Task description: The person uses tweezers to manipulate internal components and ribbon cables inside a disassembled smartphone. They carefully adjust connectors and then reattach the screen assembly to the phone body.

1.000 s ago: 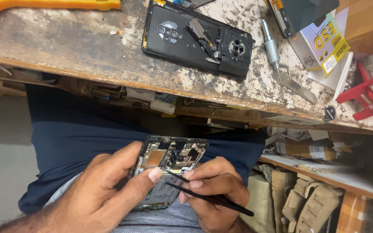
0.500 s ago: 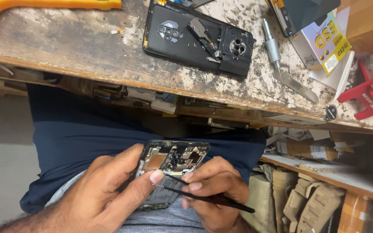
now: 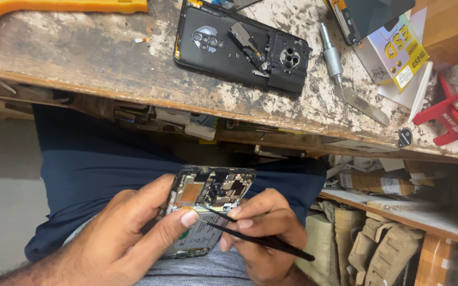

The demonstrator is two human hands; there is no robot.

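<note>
Black tweezers (image 3: 255,238) sit pinched in my right hand (image 3: 263,233), tips on the opened phone (image 3: 208,204), which my left hand (image 3: 128,233) grips low over my lap, near the counter (image 3: 107,58) edge, to steady the board.

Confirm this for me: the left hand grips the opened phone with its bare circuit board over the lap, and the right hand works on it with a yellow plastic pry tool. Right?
Not quite. The right hand holds thin black tweezers, not a yellow pry tool; the head view shows their tips at the board. The left hand does grip the opened phone with its bare circuit board over the lap.
</note>
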